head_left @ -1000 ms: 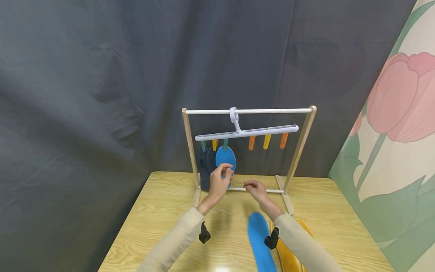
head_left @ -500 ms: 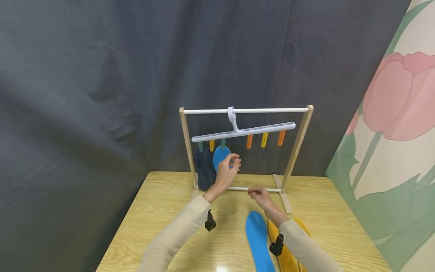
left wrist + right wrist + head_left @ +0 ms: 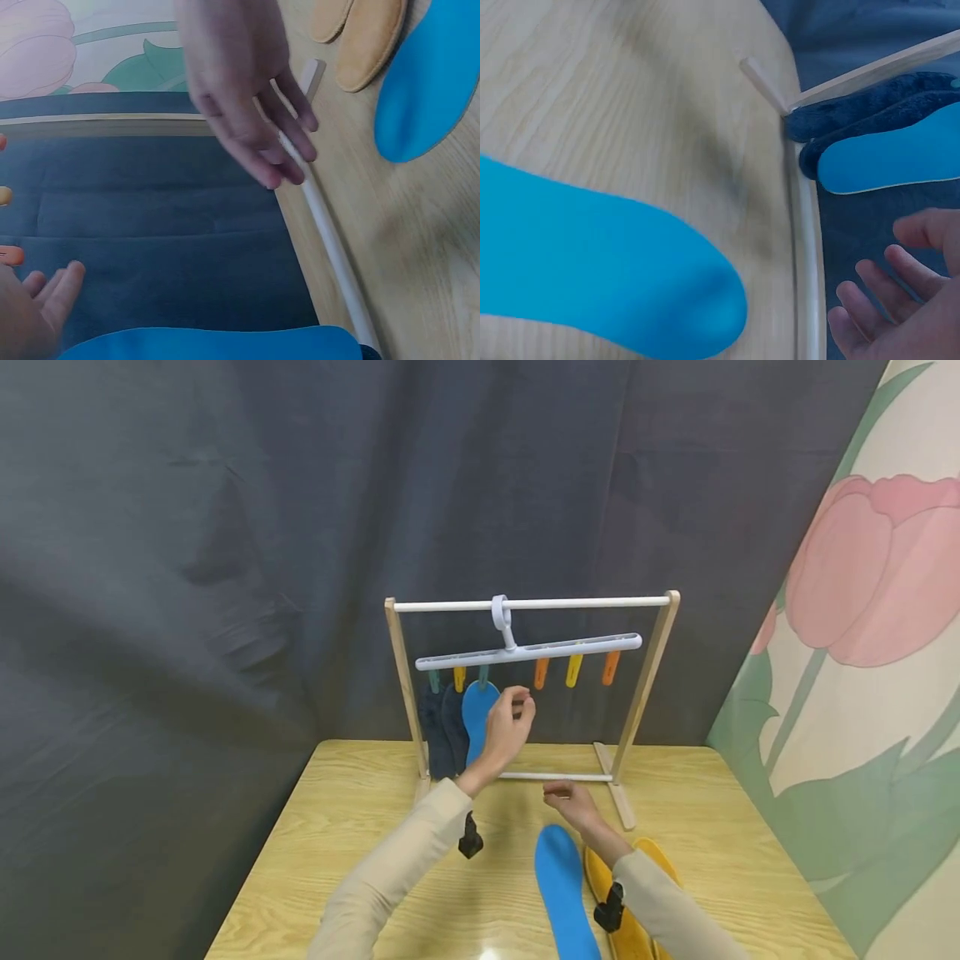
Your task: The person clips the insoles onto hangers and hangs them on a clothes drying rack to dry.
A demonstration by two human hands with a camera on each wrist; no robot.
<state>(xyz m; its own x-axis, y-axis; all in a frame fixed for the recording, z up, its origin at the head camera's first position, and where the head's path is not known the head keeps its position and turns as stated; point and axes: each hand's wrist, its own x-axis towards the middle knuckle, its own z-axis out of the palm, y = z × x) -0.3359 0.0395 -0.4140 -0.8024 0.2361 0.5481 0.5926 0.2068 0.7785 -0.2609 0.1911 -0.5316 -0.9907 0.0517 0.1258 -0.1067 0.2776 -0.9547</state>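
My left hand (image 3: 508, 727) is raised just right of a blue insole (image 3: 476, 718) that hangs from a teal clip. Its fingers curve loosely and hold nothing; in the left wrist view they are close to an orange clip (image 3: 11, 256). Lower and to the right, my right hand (image 3: 576, 806) hovers over the table in front of the rack, its fingers relaxed around nothing in the right wrist view. Two dark insoles (image 3: 435, 735) hang left of the blue one. Another blue insole (image 3: 562, 885) lies on the table below my right hand.
A light purple clip hanger (image 3: 570, 649) hangs tilted from the top bar of a wooden rack (image 3: 654, 677). Orange and yellow clips (image 3: 573, 671) on its right half hold nothing. Yellow insoles (image 3: 630, 939) lie partly under my right forearm. A dark curtain (image 3: 360, 527) stands behind.
My left hand has moved up and right, away from the front of the hanging blue insole. My right hand has dropped slightly lower. The whole scene has shifted a little left in view.
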